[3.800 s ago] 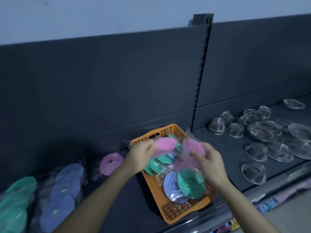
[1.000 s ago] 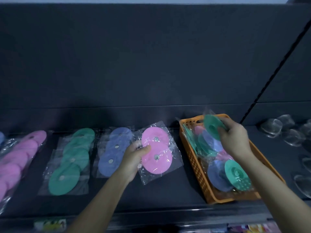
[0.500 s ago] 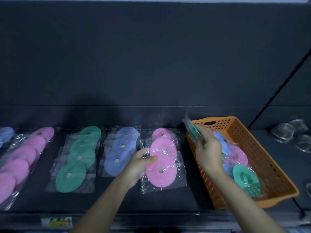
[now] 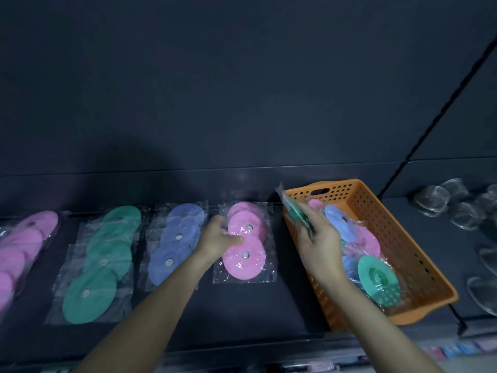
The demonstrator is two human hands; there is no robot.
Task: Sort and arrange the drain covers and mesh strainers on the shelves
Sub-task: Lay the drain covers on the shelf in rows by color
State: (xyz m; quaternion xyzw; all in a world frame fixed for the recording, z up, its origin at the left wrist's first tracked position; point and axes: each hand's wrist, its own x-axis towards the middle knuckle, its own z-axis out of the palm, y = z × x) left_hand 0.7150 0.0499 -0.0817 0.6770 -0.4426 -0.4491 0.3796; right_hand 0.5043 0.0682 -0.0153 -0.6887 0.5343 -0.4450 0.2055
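Bagged drain covers lie in rows on the dark shelf: pink covers [image 4: 24, 246] at far left, green covers [image 4: 99, 265], blue covers [image 4: 177, 238], and a pink pack [image 4: 246, 254] nearest the basket. My left hand [image 4: 217, 240] grips the left edge of that pink pack, thumb on top, as it lies on the shelf. My right hand [image 4: 316, 238] holds a bagged green cover [image 4: 294, 211] edge-on above the left rim of the orange basket [image 4: 398, 232]. Several more bagged covers in blue, pink and green lie inside the basket.
Clear mesh strainers [image 4: 441, 203] sit in a group on the shelf section to the right, past a slanted black upright [image 4: 430, 125]. A dark back panel rises behind the shelf. Colourful packs [image 4: 451, 351] show on a lower level at bottom right.
The view swung left from the basket to the rows. My left hand carried the pink pack down onto the shelf beside the blue row. My right hand lifted a green cover from the basket.
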